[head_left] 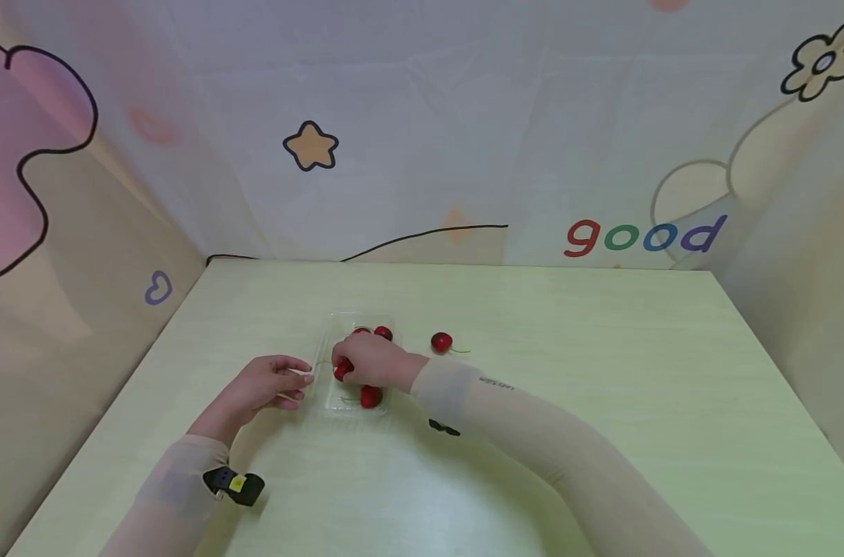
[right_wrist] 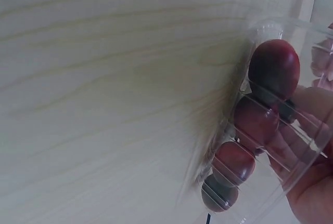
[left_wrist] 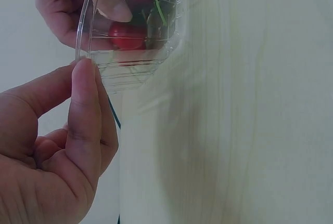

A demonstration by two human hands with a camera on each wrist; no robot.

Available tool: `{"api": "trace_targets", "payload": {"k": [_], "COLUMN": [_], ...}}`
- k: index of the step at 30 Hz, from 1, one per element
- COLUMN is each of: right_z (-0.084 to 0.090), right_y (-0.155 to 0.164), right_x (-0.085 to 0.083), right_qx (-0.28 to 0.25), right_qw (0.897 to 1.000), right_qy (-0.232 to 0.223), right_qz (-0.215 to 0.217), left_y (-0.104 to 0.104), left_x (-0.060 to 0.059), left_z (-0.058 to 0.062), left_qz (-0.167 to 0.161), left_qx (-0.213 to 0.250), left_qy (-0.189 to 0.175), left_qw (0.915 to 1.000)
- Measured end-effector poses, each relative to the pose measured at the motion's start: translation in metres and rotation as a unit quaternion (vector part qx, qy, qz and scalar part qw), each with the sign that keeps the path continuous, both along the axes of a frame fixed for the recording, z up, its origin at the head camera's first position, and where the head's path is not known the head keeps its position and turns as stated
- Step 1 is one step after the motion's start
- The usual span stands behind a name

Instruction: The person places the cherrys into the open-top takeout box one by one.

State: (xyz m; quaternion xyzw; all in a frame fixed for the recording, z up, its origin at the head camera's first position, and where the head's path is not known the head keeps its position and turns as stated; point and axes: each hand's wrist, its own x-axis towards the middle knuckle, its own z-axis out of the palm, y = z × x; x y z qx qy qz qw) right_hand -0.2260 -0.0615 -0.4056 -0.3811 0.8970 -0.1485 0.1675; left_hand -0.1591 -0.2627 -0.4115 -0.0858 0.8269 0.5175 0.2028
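Observation:
A clear plastic tray (head_left: 326,402) lies on the pale green table (head_left: 533,433) with several red cherries in it. My left hand (head_left: 303,379) pinches the tray's left rim (left_wrist: 86,57) between thumb (left_wrist: 83,109) and forefinger. My right hand (head_left: 341,365) reaches into the tray from the right, and its fingers curl round a cherry (head_left: 343,371). Another cherry (head_left: 370,397) lies at the tray's near end, and more (head_left: 383,333) lie at the far end. In the right wrist view the cherries (right_wrist: 274,65) show through the tray wall (right_wrist: 307,31), with my fingers (right_wrist: 312,187) behind it.
One loose cherry (head_left: 441,342) with a green stem lies on the table just right of the tray. Printed cloth walls (head_left: 422,139) close in the table at the back and on both sides. A black cable (head_left: 422,232) runs along the back edge.

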Motion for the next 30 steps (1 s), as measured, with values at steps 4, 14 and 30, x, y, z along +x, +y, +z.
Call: {"api": "trace_targets", "payload": {"k": [4,14,30], "right_z": [-0.001,-0.0027,-0.0041], "right_y": [-0.0019,-0.0021,-0.0009], "right_x": [0.0028,0.0053,0.0076], "right_qx": [0.014,0.034,0.053], "right_qw": [1.0,0.999,0.996], "right_qy": [0.003,0.034,0.072], "right_qz": [-0.013,-0.003,0.021], "left_y": [0.0002,0.0009,0.0002], "left_x": [0.0005,0.0005,0.0007], "left_z": [0.0002,0.0008,-0.0012], "left_qz": [0.0,-0.001,0.001], "left_qx": [0.003,0.002,-0.003], "left_qy": [0.002,0.004,0.004], "left_qw": [1.0,1.0,1.0]}}
